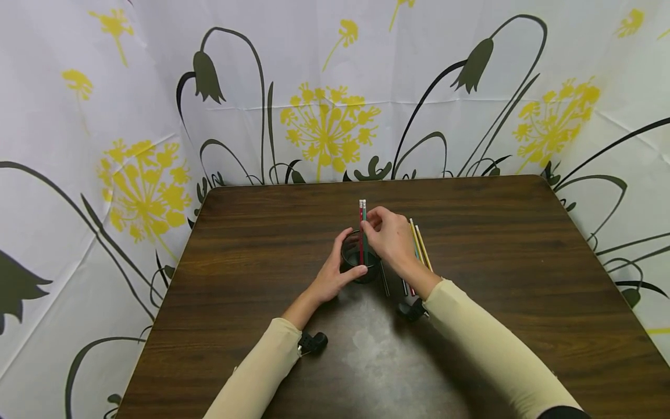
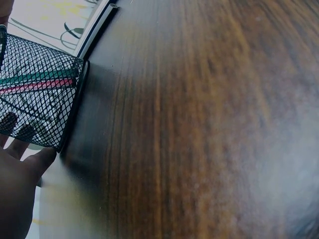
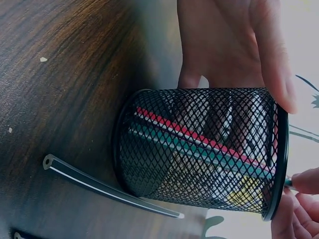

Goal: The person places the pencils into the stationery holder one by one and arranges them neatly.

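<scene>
A black mesh pencil cup (image 1: 370, 276) stands on the table, seen sideways in both wrist views. My left hand (image 1: 333, 272) holds its left side, thumb near the front of the rim and fingers round the far side. Inside the cup a red pencil (image 1: 361, 247) and a green pencil (image 1: 365, 247) stand side by side, eraser ends up. With thumb and fingers my right hand (image 1: 391, 237) pinches the green pencil above the rim. Through the mesh in the right wrist view, both pencils' lower ends are near the cup's base.
Just right of the cup a dark pencil (image 3: 99, 185) lies on the wooden table (image 1: 246, 244). Several more pencils, among them a yellow pencil (image 1: 425, 249), lie partly hidden under the right forearm. A patterned white curtain (image 1: 419, 35) hangs behind the table.
</scene>
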### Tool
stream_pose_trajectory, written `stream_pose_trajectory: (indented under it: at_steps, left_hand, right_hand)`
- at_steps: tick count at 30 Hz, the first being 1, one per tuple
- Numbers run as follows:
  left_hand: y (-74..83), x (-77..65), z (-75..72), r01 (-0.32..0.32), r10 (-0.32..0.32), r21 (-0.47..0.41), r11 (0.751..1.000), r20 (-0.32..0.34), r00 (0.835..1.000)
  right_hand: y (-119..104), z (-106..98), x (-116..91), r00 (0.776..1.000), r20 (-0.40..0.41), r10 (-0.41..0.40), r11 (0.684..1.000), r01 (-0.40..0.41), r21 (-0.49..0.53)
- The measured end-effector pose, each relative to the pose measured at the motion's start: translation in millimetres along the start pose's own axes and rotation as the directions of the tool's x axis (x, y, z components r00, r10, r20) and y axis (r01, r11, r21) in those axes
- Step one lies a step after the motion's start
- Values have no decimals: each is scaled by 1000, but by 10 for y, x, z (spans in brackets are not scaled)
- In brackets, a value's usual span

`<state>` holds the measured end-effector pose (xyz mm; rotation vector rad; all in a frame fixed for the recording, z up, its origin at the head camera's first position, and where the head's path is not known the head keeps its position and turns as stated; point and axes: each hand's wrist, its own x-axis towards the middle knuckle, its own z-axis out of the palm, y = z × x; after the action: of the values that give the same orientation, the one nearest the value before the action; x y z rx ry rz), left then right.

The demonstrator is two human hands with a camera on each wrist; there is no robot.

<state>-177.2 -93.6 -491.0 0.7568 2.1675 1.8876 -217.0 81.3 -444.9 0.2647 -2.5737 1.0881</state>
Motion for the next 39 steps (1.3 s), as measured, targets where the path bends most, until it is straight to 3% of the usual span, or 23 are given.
stream_pose_trajectory:
  at_steps: [6,12,15,18,23,31,39]
  left_hand:
    - [-251,27,3,6,-4,55,998,-34,999]
    - [-309,32,-4,-10,12,55,998,-38,999]
    - [-277,27,-9,-29,30,41,999,-31,999]
    - [-147,15,-13,-37,37,24,999,-14,999]
    - [36,4,-13,-8,8,21,1000,13,1000]
    - [58,-4,-1,-9,9,-16,1000,20,1000]
    - [46,10,6,-31,31,-4,1000,-9,999]
  right_hand:
    - [-11,-4,21,999,29,28,1000,-28,1]
    - [-13,2,45,998,42,41,999,-41,-9]
    - [-18,8,51,998,48,44,999,-43,-15]
    - [-23,5,53,998,42,44,999,-43,-19]
    - [-20,-17,53,998,39,45,999,-44,-17]
    - [12,-105,50,993,99,61,998,-63,16]
    - [196,-351,109,987,107,121,991,-127,51]
